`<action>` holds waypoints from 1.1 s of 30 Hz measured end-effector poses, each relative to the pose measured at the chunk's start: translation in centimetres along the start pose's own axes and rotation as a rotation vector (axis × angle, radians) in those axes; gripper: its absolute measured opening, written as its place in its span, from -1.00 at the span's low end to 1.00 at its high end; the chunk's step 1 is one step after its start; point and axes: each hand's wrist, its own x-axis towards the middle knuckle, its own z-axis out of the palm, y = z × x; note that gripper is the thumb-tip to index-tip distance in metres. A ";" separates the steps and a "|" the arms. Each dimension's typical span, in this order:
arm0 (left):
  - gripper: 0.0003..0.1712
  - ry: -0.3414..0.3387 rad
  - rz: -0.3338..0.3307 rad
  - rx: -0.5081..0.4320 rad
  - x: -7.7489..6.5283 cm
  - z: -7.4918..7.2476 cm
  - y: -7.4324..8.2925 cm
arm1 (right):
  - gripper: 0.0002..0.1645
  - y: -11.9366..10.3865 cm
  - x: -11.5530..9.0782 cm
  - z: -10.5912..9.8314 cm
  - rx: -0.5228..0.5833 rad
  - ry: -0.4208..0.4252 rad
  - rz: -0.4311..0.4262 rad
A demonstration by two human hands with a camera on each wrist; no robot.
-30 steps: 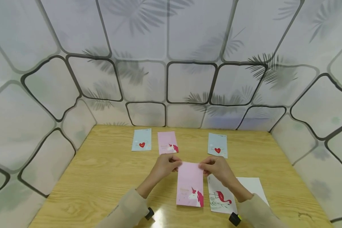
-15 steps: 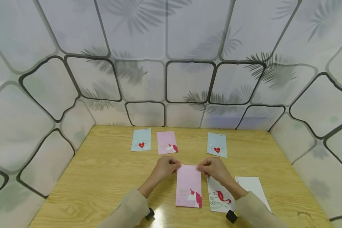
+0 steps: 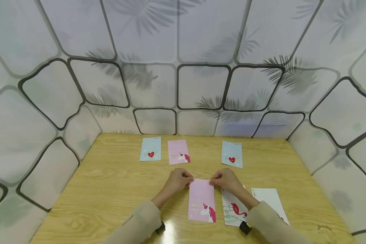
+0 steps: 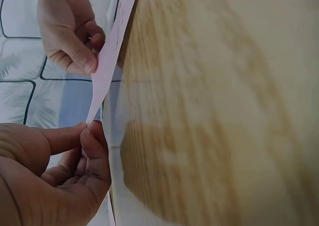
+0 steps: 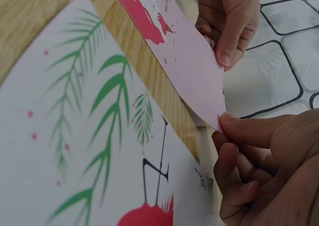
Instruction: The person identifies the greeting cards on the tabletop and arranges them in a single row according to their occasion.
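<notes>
A pink card [image 3: 199, 195] printed with a unicorn is held by its far edge between both hands. My left hand [image 3: 177, 181] pinches its far left corner between thumb and fingers, and my right hand [image 3: 227, 181] pinches the far right corner. In the left wrist view the left hand [image 4: 60, 176] grips the card [image 4: 107, 69], whose gripped edge is lifted off the table. The right wrist view shows the right hand [image 5: 274, 161] pinching a corner of the pink card [image 5: 194, 76]. Beneath the right forearm lies a white flamingo card [image 3: 231, 211], partly covered.
Along the back of the wooden table [image 3: 116, 189] lie a blue heart card [image 3: 150, 149], a pink unicorn card [image 3: 178, 151] and another blue heart card [image 3: 231, 154]. Another white card [image 3: 266, 198] lies right of the flamingo card, partly under the right sleeve. Patterned curtains [image 3: 204, 88] surround the table.
Both hands have drawn the pink card slightly toward the near side and a little left. Their pinch on it stays the same. The other cards have not moved on the table.
</notes>
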 end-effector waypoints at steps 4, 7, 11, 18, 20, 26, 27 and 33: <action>-0.89 -0.007 0.001 0.017 0.4 0.0 -0.2 | -0.88 -0.1 0.2 0.2 -0.049 -0.006 0.000; -0.90 -0.007 0.008 0.020 0.5 0.1 -0.3 | -0.87 -0.3 0.1 0.3 -0.104 -0.003 -0.017; -0.89 -0.003 0.003 0.029 0.7 0.1 -0.2 | -0.85 -0.7 0.0 0.4 -0.174 0.011 -0.041; -0.88 0.020 -0.005 0.093 1.1 0.2 0.2 | -0.83 -1.0 0.0 0.5 -0.264 0.038 -0.062; -0.87 0.023 -0.016 0.102 1.2 0.2 0.2 | -0.83 -1.1 0.1 0.5 -0.283 0.039 -0.063; -0.85 0.009 -0.021 0.120 1.3 0.4 0.2 | -0.83 -1.2 0.3 0.7 -0.330 0.041 -0.079; -0.84 0.007 -0.018 0.128 1.4 0.4 0.2 | -0.82 -1.2 0.4 0.7 -0.339 0.041 -0.081; -0.82 0.017 0.025 0.203 1.7 0.8 -0.1 | -0.83 -1.2 0.4 0.7 -0.381 0.048 -0.110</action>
